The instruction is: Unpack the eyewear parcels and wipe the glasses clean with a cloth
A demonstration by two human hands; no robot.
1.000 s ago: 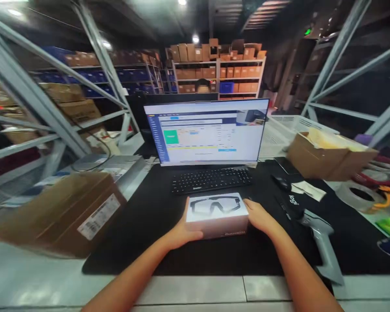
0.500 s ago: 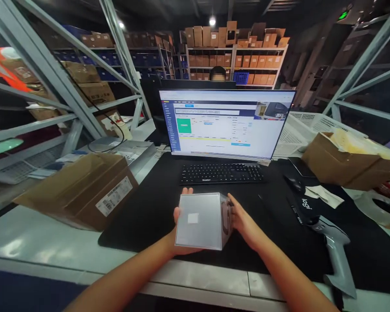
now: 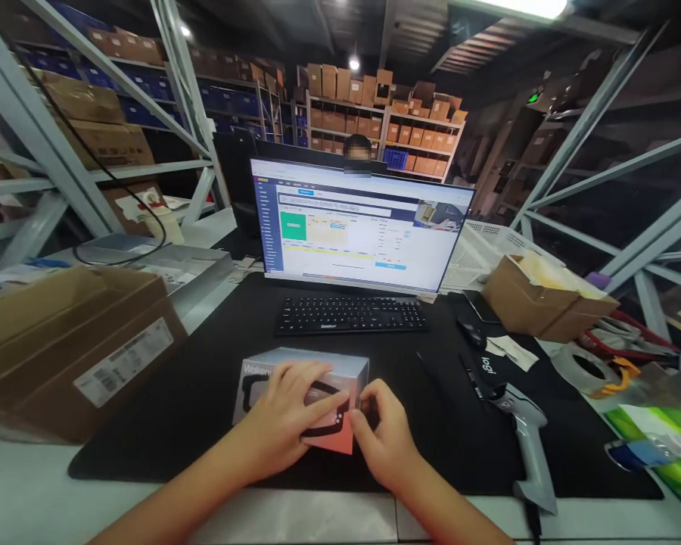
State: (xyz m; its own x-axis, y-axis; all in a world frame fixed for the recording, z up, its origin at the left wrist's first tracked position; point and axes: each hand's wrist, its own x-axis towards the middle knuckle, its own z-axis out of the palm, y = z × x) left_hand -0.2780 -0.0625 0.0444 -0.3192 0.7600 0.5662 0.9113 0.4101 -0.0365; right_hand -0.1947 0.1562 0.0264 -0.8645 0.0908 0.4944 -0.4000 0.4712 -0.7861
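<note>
A small printed cardboard box stands on the black desk mat. Its front fades from grey to red, with a dark outline of a product and white lettering starting "Waken". Across that front face lies my left hand, its fingers stretched and spread, covering part of the lettering and picture. At the box's right edge, my right hand has its thumb and curled fingers pinched on the corner. What lies between those fingertips is too small to tell.
Behind the box are a keyboard and a lit monitor. An open carton stands left. To the right are a mouse, a barcode scanner, a tape roll and another carton. A person's head shows behind the monitor.
The box has turned from its plain pale side to its printed front and now rests on the mat. My left hand moved from beneath it onto its front. The view swung right.
</note>
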